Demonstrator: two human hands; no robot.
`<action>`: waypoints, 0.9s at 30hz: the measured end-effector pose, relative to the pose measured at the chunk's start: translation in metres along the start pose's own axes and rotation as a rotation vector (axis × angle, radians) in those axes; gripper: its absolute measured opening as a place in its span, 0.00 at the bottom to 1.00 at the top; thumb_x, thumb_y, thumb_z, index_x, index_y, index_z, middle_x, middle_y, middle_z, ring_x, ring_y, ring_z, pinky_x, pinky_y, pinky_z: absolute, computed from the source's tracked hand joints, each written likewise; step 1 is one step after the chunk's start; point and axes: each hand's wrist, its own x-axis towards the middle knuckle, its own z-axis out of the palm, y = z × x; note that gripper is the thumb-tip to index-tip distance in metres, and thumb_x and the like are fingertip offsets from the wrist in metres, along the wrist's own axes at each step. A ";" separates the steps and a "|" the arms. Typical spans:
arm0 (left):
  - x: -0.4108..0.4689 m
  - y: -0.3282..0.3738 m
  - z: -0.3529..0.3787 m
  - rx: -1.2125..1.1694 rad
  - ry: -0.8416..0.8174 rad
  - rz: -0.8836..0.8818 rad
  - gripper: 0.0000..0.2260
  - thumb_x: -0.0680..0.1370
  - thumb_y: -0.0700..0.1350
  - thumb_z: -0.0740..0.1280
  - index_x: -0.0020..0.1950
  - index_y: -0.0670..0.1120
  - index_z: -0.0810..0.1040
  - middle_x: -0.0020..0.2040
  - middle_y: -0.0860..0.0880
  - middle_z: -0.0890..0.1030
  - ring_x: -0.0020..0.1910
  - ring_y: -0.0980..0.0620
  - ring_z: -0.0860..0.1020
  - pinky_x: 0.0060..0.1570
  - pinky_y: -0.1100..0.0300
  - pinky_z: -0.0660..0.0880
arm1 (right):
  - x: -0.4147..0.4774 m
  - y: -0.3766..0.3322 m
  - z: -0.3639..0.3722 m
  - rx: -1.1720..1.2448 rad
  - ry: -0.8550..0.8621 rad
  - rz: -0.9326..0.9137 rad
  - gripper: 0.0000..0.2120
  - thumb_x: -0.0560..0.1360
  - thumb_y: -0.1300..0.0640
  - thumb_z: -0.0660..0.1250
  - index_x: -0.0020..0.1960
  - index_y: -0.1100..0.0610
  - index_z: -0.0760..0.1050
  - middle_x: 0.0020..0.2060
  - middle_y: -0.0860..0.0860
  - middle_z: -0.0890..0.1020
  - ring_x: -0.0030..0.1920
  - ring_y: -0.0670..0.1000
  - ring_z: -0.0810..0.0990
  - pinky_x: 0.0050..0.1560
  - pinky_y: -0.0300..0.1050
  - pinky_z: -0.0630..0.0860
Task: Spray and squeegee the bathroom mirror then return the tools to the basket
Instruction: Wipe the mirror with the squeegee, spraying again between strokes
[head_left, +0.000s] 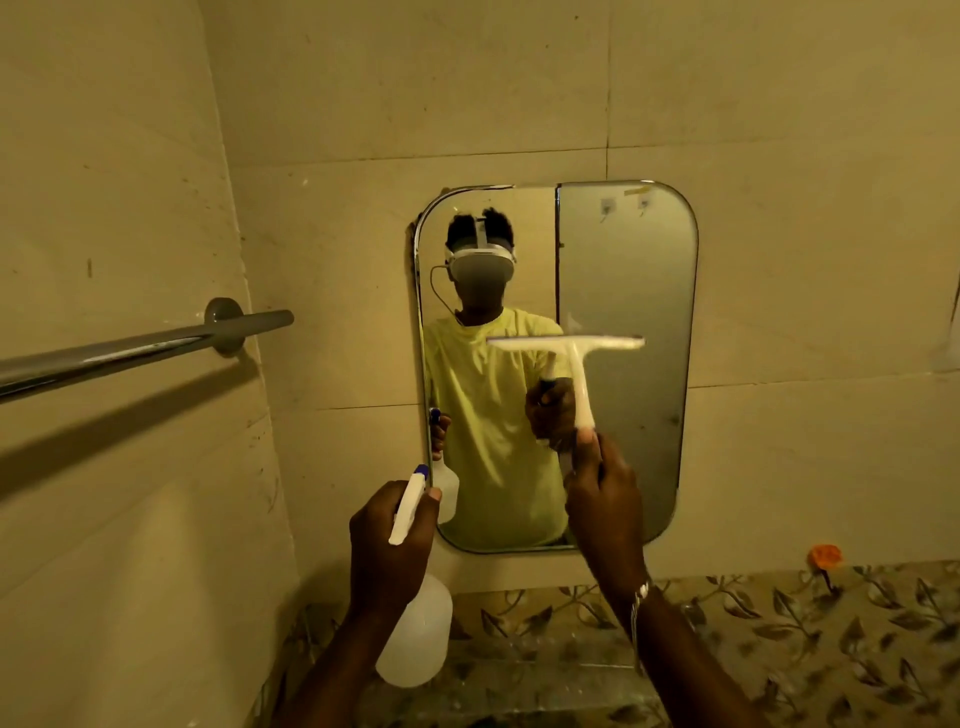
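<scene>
White squeegee (571, 358) gripped by the right hand (605, 499), blade level across the mirror (628, 270); left hand (389, 551) grasps the spray bottle (415, 639) below the mirror's lower left corner.

Both arms raised forward. Left hand (390, 545) fist-closed around spray bottle (415, 631) neck, thumb up. Right hand (605, 512) higher, fingers wrapped on squeegee (574, 364) handle, wrist bracelet (640, 597).

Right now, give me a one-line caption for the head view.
Left hand holds spray bottle; right hand raises white squeegee at mirror.
</scene>
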 end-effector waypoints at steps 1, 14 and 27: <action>0.000 0.000 0.000 0.011 0.000 -0.004 0.02 0.77 0.45 0.71 0.45 0.48 0.81 0.34 0.56 0.79 0.38 0.55 0.81 0.31 0.64 0.78 | -0.015 0.012 -0.002 0.008 0.000 0.027 0.19 0.83 0.40 0.54 0.48 0.52 0.76 0.31 0.54 0.77 0.29 0.52 0.76 0.28 0.45 0.70; -0.013 0.010 -0.010 0.028 0.002 -0.033 0.05 0.77 0.42 0.73 0.46 0.50 0.78 0.34 0.58 0.78 0.40 0.59 0.81 0.31 0.69 0.77 | -0.157 0.155 -0.017 -0.209 0.020 0.404 0.32 0.75 0.28 0.49 0.48 0.51 0.80 0.34 0.51 0.82 0.38 0.56 0.81 0.40 0.51 0.78; -0.018 0.014 -0.028 0.033 0.022 -0.045 0.08 0.76 0.51 0.69 0.44 0.47 0.80 0.33 0.55 0.78 0.39 0.56 0.81 0.30 0.70 0.75 | -0.111 0.086 -0.048 -0.026 -0.039 0.334 0.22 0.79 0.33 0.55 0.42 0.48 0.77 0.28 0.52 0.77 0.27 0.54 0.75 0.30 0.51 0.72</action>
